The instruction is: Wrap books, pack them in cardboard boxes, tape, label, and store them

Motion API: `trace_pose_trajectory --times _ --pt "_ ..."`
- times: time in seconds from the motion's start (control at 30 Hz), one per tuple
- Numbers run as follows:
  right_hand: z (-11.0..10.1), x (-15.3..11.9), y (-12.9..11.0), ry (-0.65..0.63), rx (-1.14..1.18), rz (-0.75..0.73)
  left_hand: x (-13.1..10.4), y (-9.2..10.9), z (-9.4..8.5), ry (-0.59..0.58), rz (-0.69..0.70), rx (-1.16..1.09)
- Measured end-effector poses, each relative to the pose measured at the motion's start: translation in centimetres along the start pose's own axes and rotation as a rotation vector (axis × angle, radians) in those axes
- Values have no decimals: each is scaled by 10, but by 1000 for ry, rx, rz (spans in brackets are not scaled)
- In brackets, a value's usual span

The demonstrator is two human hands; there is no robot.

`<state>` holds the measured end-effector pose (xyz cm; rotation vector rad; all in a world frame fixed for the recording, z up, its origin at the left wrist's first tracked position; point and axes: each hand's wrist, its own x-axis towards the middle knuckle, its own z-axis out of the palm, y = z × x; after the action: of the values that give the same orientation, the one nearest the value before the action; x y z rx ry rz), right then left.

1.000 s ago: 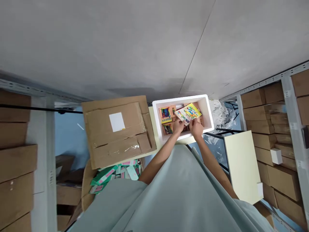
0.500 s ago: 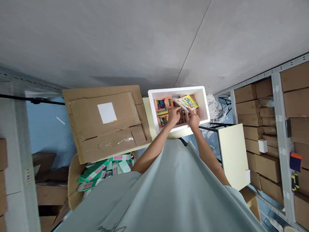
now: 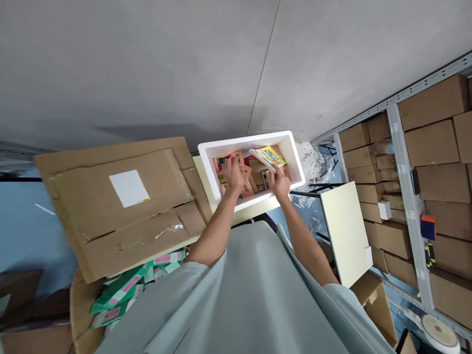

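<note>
My right hand (image 3: 279, 184) pinches the yellow booklets (image 3: 268, 157) by their near edge, tilted inside the white bin (image 3: 292, 155); so light a hold could let them fan apart. My left hand (image 3: 233, 173) covers small orange boxes (image 3: 248, 182); I can't tell whether it grips, but pressing could dent them.

L hand (image 3: 233, 174) hides pt of orange packs (image 3: 250, 185); print too sm.

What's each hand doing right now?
Left hand: fingers apart over the orange packs in the white foam box; can't tell whether it grips one.
Right hand: closed on the yellow booklet's lower edge.
</note>
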<state>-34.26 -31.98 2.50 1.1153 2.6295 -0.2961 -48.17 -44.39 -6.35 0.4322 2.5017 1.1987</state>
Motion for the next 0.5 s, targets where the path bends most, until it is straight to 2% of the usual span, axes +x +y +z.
trace_pose_trajectory --times 0.1,0.27,0.37,0.5 --pt "1 0 2 41 41 19 0 -1 -4 67 -17 -51" --pt "1 1 4 78 128 85 1 13 -16 54 -8 -55" --pt "1 1 6 78 163 74 -7 33 -34 89 -26 14" --pt "3 1 9 80 225 2 -31 62 -70 260 -69 129"
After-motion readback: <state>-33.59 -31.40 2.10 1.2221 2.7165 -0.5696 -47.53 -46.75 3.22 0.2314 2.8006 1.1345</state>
